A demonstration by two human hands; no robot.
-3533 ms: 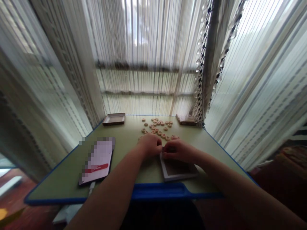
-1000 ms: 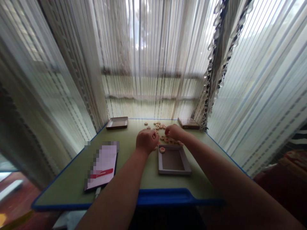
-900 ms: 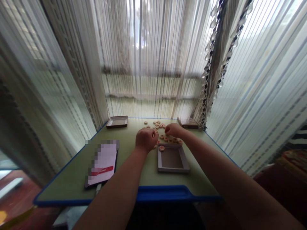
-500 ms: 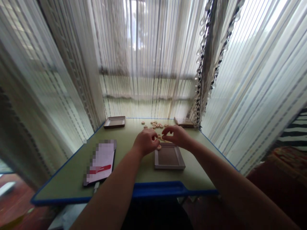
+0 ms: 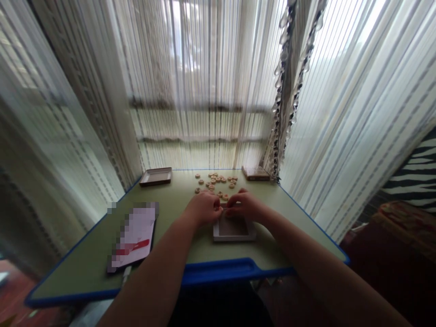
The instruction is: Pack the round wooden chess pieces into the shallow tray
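A shallow open box [image 5: 233,228] with pale walls stands in front of me on the table. Over its far left corner my left hand [image 5: 204,208] is closed, thumb and fingers against a small round wooden game piece [image 5: 220,210]. My right hand [image 5: 248,205] reaches over the box's far side, fingers curled together and pointing down inside the wall. What its fingertips hold, if anything, is hidden. Just beyond both hands lie more round wooden pieces [image 5: 225,197], and others [image 5: 218,180] are scattered farther back.
The green table [image 5: 177,236] has a blue edge [image 5: 221,271]. A tablet [image 5: 136,238] with a cable lies at the left. An open box lid [image 5: 156,176] sits at the back left, a flat brown box [image 5: 256,173] at the back right. Curtains [image 5: 211,91] hang behind.
Both hands have come nearer to me, from the pieces beyond the box to over its far side. The right fingers have lowered into it. The view has shifted slightly.
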